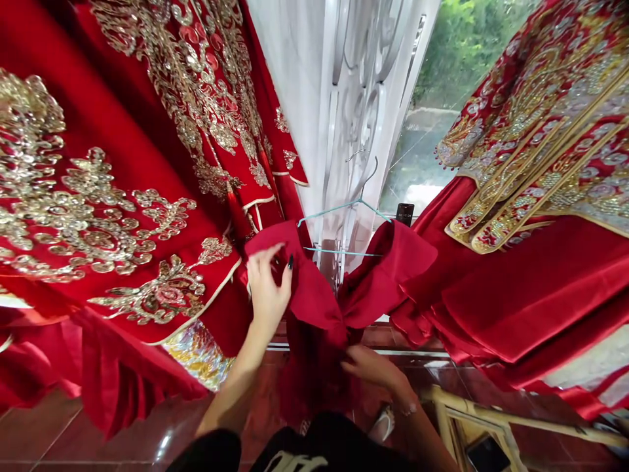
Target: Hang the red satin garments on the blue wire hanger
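In front of me a dark red dress (314, 298) hangs on a thin light-blue hanger (339, 208). Its wide shoulder pieces cross in a V at the chest. My left hand (268, 285) is at the left shoulder piece, fingers stretched along the cloth and the dark-nailed thumb apart from them. Lower down, my right hand (373, 367) is beside the dress's waist on its right side. Those fingertips are blurred against the dark cloth, so their grip does not show.
Red garments with gold beadwork (167, 295) hang close on the left. Another beaded red garment (540, 164) hangs on the right. Behind are a white metal grille (331, 131) and a phone (405, 214). A bamboo frame (445, 419) stands low at right on the tiled floor (49, 419).
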